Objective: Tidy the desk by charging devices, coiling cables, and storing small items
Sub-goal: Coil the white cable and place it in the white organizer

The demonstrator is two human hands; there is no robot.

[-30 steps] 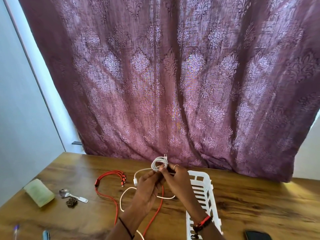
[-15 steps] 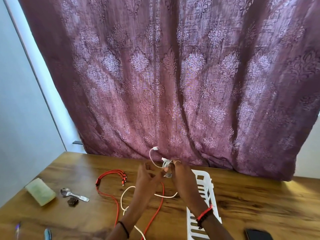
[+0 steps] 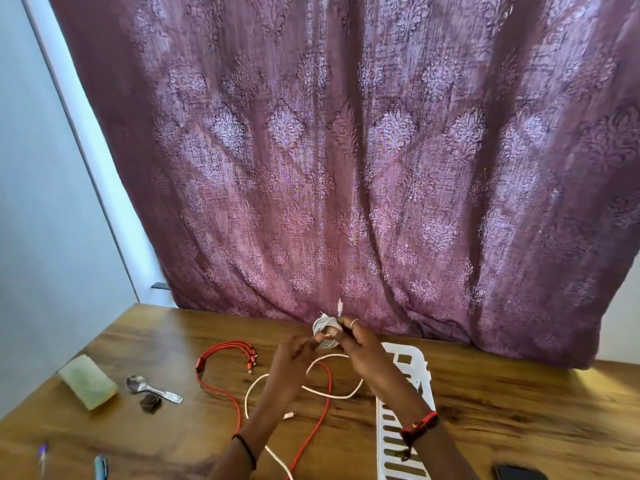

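white coil (image 3: 325, 330) sits pinched between the right hand's (image 3: 362, 353) thumb and curled fingers, plug end (image 3: 339, 306) poking up; left hand's (image 3: 294, 356) bunched fingertips pinch its near edge.

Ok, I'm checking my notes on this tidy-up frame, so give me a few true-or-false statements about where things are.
1. The right hand grips the coiled part of the white cable. True.
2. The rest of the white cable lies loose on the desk. True.
3. The red cable lies inside the white basket. False: it lies on the desk, left of the basket.
4. The spoon lies left of the red cable. True.
5. The phone lies beside the spoon. False: it is at the near right edge, right of the basket.
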